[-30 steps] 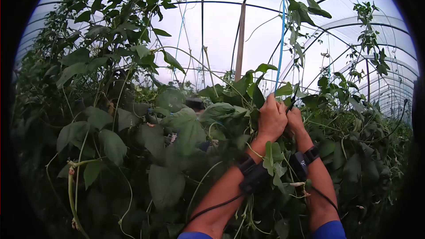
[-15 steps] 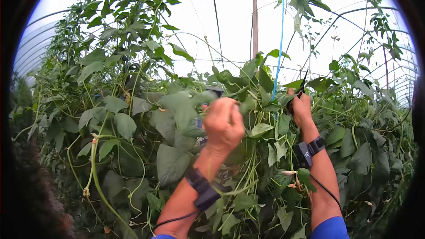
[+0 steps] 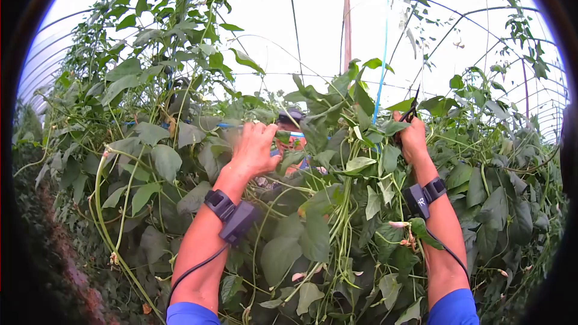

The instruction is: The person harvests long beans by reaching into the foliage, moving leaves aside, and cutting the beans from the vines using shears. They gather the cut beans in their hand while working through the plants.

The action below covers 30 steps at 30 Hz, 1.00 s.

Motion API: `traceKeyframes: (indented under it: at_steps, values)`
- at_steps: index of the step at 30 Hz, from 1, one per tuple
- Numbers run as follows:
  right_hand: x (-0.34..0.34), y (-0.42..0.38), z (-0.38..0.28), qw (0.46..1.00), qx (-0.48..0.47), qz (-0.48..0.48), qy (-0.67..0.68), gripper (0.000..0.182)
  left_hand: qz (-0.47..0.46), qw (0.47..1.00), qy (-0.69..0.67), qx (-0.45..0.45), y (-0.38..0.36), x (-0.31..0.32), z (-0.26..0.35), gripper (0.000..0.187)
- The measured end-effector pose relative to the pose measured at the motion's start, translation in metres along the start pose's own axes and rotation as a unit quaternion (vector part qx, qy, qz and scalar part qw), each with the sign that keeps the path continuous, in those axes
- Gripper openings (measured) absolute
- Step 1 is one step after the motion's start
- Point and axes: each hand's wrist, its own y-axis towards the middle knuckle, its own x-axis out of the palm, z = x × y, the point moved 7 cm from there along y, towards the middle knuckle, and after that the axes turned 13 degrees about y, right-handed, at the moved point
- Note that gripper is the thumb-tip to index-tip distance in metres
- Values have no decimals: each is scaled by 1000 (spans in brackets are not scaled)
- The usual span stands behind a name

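My left hand [image 3: 256, 149] is raised among the vines at the centre, its fingers bent together beside leaves and thin stems; what lies within them is too small to make out. Black scissors [image 3: 412, 108] point upward from my right hand [image 3: 412, 138], whose fingers wrap round them near the leaves. A light blue string [image 3: 382, 66] hangs just left of that hand. Between my hands, long green stems [image 3: 344, 229] hang down in a bundle. Each wrist carries a black strapped device.
Behind the vines, a co-worker in a dark cap [image 3: 291, 118] is partly hidden by leaves. Tall leafy plants [image 3: 174, 30] rise at the left. A brown post [image 3: 347, 30] and curved greenhouse ribs stand behind. A dirt strip [image 3: 72, 265] runs at the lower left.
My left hand has moved left and slightly up, away from the central stems. The co-worker's head shows more clearly. My right hand stays nearly where it was, still holding the scissors.
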Motion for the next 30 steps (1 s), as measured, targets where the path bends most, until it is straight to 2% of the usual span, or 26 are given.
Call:
traceKeyframes:
  at_steps: [2,4,8,15,22,28,30]
  values:
    - [0,0,0,1000,5,11,-2,28,-8,1000,3,0,-3,3,-1,71]
    - [1,-2,-2,1000,7,10,-4,28,76,997,-5,32,-12,-2,2,71]
    - [0,0,0,1000,9,6,-7,28,114,993,-23,33,-22,-7,3,71]
    - [-1,3,2,1000,-7,5,-27,28,116,993,-18,30,-25,-6,7,72]
    - [0,0,0,1000,-2,11,-18,28,88,996,-7,-12,-32,-1,7,74]
    - [-7,8,9,998,-2,30,-47,29,163,985,-54,-17,-69,-33,13,49]
    - [-9,9,15,999,-12,28,-39,30,142,987,-66,-31,-81,-46,15,43]
